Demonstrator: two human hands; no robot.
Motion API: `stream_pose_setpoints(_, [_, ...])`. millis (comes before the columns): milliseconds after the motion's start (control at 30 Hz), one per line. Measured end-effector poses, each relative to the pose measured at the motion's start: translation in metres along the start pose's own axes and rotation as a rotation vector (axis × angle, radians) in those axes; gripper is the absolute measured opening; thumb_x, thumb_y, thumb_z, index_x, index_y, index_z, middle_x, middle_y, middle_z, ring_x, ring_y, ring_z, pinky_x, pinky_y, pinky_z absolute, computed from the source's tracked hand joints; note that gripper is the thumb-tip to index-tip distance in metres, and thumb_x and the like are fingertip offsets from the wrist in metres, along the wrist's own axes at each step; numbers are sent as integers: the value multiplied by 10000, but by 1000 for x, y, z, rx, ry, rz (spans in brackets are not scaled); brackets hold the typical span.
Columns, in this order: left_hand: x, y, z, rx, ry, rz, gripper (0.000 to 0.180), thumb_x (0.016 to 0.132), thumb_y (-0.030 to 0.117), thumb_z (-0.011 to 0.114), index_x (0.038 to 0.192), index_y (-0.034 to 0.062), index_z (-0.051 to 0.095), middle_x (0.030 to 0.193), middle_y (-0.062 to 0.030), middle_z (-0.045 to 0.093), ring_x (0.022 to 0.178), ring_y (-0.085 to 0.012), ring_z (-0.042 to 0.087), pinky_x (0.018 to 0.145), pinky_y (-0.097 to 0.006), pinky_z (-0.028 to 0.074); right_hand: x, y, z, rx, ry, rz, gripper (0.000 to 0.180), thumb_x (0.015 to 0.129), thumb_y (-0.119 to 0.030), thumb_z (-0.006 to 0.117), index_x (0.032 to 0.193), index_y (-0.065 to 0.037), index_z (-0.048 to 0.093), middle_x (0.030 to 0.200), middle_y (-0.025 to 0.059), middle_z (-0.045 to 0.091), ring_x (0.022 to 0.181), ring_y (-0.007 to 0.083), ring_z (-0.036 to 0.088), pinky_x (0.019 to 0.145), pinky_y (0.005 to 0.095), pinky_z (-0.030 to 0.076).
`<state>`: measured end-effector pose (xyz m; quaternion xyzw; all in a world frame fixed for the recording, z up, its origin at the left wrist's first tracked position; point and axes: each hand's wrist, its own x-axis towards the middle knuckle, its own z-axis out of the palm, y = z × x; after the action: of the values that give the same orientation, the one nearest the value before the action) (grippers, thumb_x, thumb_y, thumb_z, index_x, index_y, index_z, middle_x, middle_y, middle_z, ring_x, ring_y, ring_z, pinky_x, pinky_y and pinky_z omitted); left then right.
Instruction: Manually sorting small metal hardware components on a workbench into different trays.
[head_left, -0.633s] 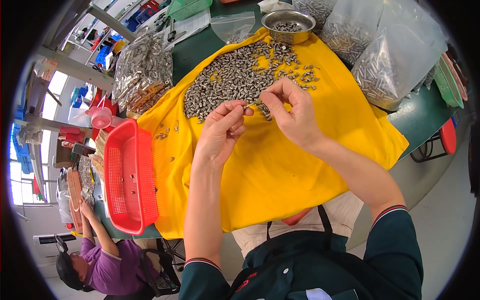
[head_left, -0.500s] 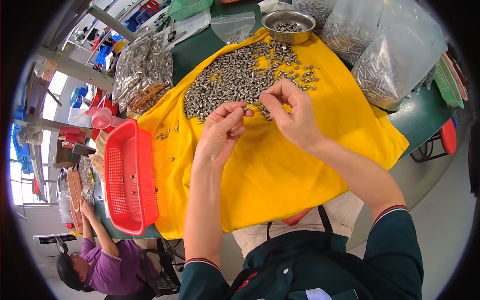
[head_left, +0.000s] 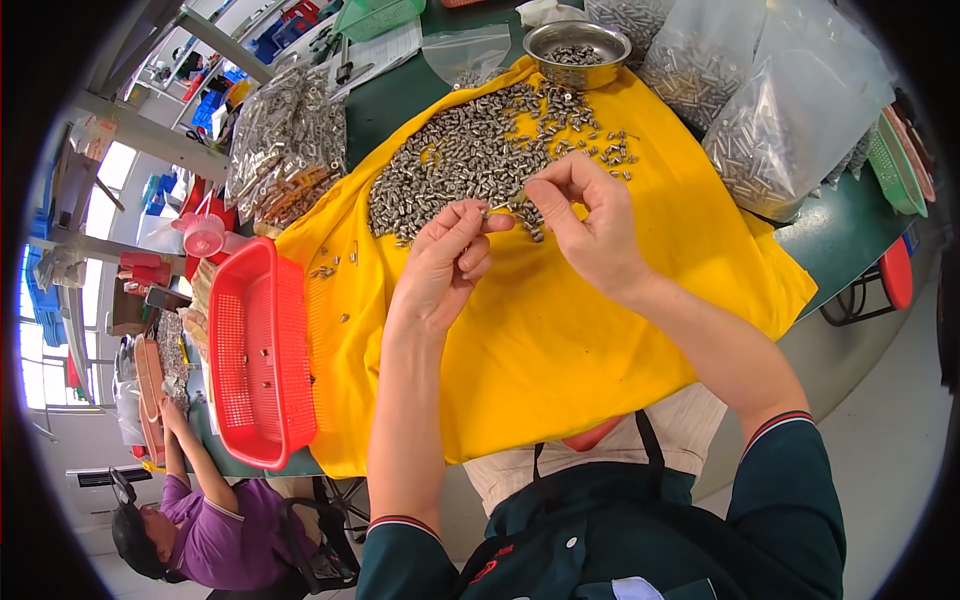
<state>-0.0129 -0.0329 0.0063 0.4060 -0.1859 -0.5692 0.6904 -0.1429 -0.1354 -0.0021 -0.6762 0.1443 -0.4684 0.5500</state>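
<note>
Over the yellow cloth, my left hand holds a small silvery metal part between thumb and forefinger, its shape mostly covered by the fingertips. Close on its right, my right hand pinches a thin, small greenish tool whose tip points at the left fingertips. I cannot make out its exact kind. Just beyond both hands spreads a heap of small metal cylindrical fittings. A steel bowl with more of these fittings stands at the far edge of the cloth.
On the left stands a red plastic basket with a few fittings in it; several loose fittings lie nearby. Clear bags of metal parts crowd the far right, another bag the far left. A co-worker sits at lower left.
My right hand has shifted slightly up and right with the thin tool. My left fingers have turned a little around the small part, the forefinger now more stretched out.
</note>
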Motion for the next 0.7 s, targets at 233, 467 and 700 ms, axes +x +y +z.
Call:
stream_pose_setpoints(233, [0,-1,1,-30,-43,-2,76,873,120,499,890,49,521,827,-110,594,490,-35,333,453,-160,282,1,0,2,-3,11,-26,92,783,-39,585,730,7,526,612,29,541,518,54,461,477,199,385])
stream_pose_setpoints(467, [2,-4,-2,3,-21,13,46,867,102,505,869,58,519,818,-112,595,492,-39,336,456,-162,285,-1,3,4,14,2,-23,95,785,-41,583,724,4,526,609,32,539,510,56,451,468,205,377])
stream_pose_setpoints(700, [2,2,-4,-1,85,125,62,842,104,528,820,54,499,800,-102,580,509,-55,330,479,-189,297,4,-1,3,225,128,181,110,815,-76,571,736,-15,526,582,-20,494,493,23,407,438,179,325])
